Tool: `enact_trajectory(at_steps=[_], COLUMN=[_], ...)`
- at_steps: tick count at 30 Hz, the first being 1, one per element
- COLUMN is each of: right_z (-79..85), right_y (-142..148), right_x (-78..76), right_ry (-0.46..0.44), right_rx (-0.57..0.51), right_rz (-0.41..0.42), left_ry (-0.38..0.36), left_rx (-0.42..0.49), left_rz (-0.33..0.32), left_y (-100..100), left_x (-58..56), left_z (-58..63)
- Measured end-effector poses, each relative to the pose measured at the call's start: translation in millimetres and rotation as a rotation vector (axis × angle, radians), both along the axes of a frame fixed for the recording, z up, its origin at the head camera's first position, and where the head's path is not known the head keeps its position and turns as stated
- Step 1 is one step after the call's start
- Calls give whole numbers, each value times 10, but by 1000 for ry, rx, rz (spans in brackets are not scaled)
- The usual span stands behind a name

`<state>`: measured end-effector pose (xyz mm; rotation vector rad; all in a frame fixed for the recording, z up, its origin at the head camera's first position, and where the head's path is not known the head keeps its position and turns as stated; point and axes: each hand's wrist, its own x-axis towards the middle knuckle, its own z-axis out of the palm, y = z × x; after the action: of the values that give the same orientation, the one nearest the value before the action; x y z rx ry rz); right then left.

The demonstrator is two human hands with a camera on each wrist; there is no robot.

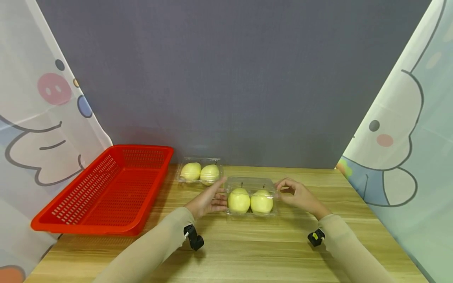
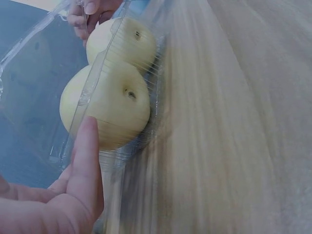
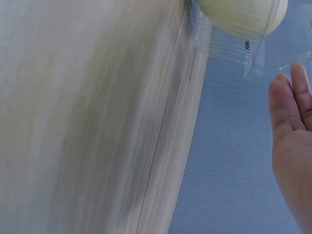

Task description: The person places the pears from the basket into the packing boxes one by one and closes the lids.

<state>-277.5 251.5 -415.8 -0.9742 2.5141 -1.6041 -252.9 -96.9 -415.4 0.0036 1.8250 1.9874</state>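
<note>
Two pale yellow pears [image 1: 238, 200] sit side by side in a clear plastic clamshell box [image 1: 252, 213] on the table. The box's lid [image 1: 250, 182] stands raised at an angle behind the pears. At the left end is my left hand [image 1: 211, 198], thumb up and fingers extended; a fingertip touches the box wall in the left wrist view. My right hand [image 1: 297, 193] pinches the lid's right edge between thumb and fingers. In the right wrist view, its fingertips [image 3: 297, 68] meet the clear plastic edge, and the thumb is hidden.
Behind my left hand stands another clear box [image 1: 199, 160] with two pears [image 1: 191, 172]. A red perforated plastic basket [image 1: 141, 212] occupies the table's left side. A grey-blue panel [image 1: 247, 86] rises along the wooden table's [image 1: 247, 251] back edge, with printed cloths on both sides.
</note>
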Motion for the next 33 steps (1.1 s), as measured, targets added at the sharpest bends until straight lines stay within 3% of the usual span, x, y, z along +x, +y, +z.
enact_trajectory(at_steps=[6, 17, 27, 33], right_z=[1, 13, 15, 13], right_y=[12, 73, 37, 38], right_x=[15, 37, 89, 149], right_ry=[13, 6, -178, -305], right_rx=[2, -3, 65, 124], right_rz=[15, 57, -94, -83], left_ry=[17, 32, 30, 25], left_rx=[-29, -33, -33, -66], left_rz=[-39, -50, -61, -54], left_y=[0, 16, 5, 8], left_x=[-9, -9, 1, 4], left_z=[24, 21, -10, -15])
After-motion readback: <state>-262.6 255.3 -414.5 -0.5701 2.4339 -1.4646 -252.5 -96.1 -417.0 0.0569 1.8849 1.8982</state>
